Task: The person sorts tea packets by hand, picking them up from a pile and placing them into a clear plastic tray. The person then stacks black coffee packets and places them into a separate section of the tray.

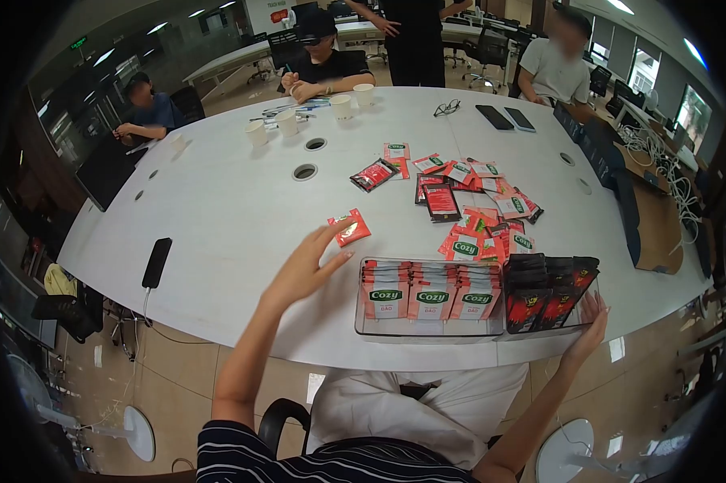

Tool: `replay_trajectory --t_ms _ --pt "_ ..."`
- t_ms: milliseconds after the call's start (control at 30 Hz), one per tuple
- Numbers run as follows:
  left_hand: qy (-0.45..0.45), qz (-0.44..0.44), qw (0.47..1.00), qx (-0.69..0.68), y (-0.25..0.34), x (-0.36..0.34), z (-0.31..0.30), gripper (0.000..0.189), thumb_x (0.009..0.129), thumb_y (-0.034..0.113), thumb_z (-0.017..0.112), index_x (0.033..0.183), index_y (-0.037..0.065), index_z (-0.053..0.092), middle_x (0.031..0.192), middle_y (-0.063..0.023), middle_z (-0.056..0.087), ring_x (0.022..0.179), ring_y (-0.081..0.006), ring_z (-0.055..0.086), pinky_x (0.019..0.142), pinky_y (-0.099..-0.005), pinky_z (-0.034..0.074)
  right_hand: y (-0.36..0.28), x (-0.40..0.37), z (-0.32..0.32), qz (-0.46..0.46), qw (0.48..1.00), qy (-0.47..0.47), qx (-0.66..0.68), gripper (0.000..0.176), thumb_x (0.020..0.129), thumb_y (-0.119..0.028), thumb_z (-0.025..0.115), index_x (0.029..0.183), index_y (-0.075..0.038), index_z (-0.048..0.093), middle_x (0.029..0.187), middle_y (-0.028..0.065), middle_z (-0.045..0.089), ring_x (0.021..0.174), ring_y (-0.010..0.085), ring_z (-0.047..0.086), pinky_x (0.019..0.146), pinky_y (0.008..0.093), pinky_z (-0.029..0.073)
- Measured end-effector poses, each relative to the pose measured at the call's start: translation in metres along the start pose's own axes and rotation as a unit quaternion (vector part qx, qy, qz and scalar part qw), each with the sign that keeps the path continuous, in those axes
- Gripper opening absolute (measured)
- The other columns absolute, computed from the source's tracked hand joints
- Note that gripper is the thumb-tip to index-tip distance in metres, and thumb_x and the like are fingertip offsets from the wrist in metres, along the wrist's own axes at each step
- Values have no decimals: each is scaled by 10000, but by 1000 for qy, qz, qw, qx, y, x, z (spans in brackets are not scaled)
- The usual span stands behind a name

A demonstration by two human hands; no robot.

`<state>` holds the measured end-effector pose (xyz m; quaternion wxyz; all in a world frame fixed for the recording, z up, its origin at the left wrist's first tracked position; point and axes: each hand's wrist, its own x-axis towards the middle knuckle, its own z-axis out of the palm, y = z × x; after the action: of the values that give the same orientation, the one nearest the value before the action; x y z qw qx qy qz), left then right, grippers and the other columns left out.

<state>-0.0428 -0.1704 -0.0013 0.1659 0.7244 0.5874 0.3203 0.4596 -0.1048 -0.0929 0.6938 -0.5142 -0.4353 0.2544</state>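
Observation:
My left hand reaches over the table with its fingers spread, open, the fingertips at a small red packet and partly covering it. My right hand lies against the right side of a clear plastic bin, fingers stretched out along its wall. This bin holds black-and-red sachets standing in rows. Left of it, another clear bin holds three rows of upright red-and-white Cozy sachets. Beyond the bins lies a loose pile of Cozy sachets and dark red packets.
Several paper cups, pens, glasses and two phones lie toward the far side. A cabled phone is at left. Cardboard boxes and white cables line the right edge. Other people sit or stand around the table.

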Motion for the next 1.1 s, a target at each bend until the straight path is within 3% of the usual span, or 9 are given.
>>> replay_trajectory --t_ms 100,200,367,467,567,667,867,967,1100 --pt "-12 -56 966 251 -24 19 9 616 883 378 609 1395 112 396 1372 -218 446 1254 -374 446 1008 -453 404 -6 -2 4 -7 1000 12 -20 488 1027 -315 276 1262 57 485 1195 200 596 1107 255 571 991 372 381" --pt "-5 -88 957 275 -40 32 28 591 868 378 620 1347 78 448 1352 -230 459 1241 -344 471 970 -459 447 -4 -3 3 -7 1000 8 -24 489 1027 -319 274 1258 57 487 1195 198 597 1110 256 570 990 371 380" --pt "58 23 913 404 -63 46 54 307 835 211 609 1047 -7 566 935 -136 654 810 -273 664 590 -364 545 -5 -5 3 -13 999 7 -31 470 1027 -306 289 1248 54 495 1195 187 603 1108 248 577 976 367 390" --pt "-29 3 905 425 -60 60 55 304 840 182 574 1098 24 554 886 -144 673 690 -306 657 594 -410 519 -1 -5 3 -22 999 13 -23 451 1027 -287 296 1242 54 498 1186 185 608 1097 249 585 965 362 400" --pt "-43 6 913 406 -45 72 51 214 860 143 548 1022 6 573 736 -136 654 673 -285 658 519 -402 503 1 -5 4 -29 999 11 -15 477 1022 -328 310 1250 42 508 1183 165 613 1093 239 582 971 355 391" --pt "-8 12 938 346 -36 85 53 275 892 169 529 1147 74 568 705 -141 654 647 -311 642 557 -429 485 0 -6 3 -26 999 15 -21 491 1021 -348 313 1256 35 513 1186 153 614 1089 232 583 973 352 389" --pt "41 69 980 181 -22 111 68 361 930 170 497 1289 152 530 885 -103 693 727 -330 649 637 -427 506 -4 -8 6 -27 999 28 -32 467 1022 -324 320 1252 32 516 1186 155 614 1081 233 590 959 351 405" --pt "86 187 975 83 -25 118 84 406 927 153 510 1333 171 498 1164 -112 633 993 -309 629 801 -395 520 0 -7 5 -35 999 25 -31 455 1022 -314 325 1249 31 517 1184 157 614 1078 234 591 958 350 408" --pt "-63 245 967 13 -15 120 101 454 934 193 501 1384 175 447 1440 -92 414 1309 -298 411 1052 -423 393 1 -7 5 -35 999 29 -27 448 1022 -308 327 1243 31 517 1175 159 617 1076 233 592 952 347 410"
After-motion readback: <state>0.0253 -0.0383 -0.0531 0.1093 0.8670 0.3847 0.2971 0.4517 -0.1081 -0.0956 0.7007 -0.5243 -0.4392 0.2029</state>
